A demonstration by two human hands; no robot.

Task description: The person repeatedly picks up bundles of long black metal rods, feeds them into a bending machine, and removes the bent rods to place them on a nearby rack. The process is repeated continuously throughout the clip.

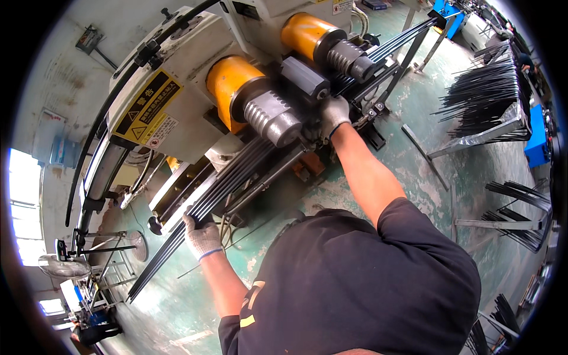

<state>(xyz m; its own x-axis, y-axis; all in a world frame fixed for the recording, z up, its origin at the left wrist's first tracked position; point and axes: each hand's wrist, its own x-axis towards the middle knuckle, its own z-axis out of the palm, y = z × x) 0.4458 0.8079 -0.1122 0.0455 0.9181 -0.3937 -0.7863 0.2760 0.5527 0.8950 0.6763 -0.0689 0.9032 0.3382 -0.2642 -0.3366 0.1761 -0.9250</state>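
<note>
A bundle of long, thin black metal bars (204, 201) runs through a machine, slanting from lower left to upper right. My left hand (203, 238), in a pale knit glove, is closed round the bars near their lower-left end, with the thumb and fingers over the bundle. My right hand (335, 116), gloved the same way, reaches into the machine beside a dark grey block (305, 78). Its fingers curl in against the dark parts there, and what they grip is hidden. Two orange cylinders (235, 83) with ribbed steel ends stand over the bars.
A rail (266, 180) runs along under the bars. At the right, a rack holds many black rods (482, 92), their ends jutting out; more rods (518, 204) lie on a lower stand. A fan (64, 266) stands at far left. Green, worn floor (426, 177) spreads around me.
</note>
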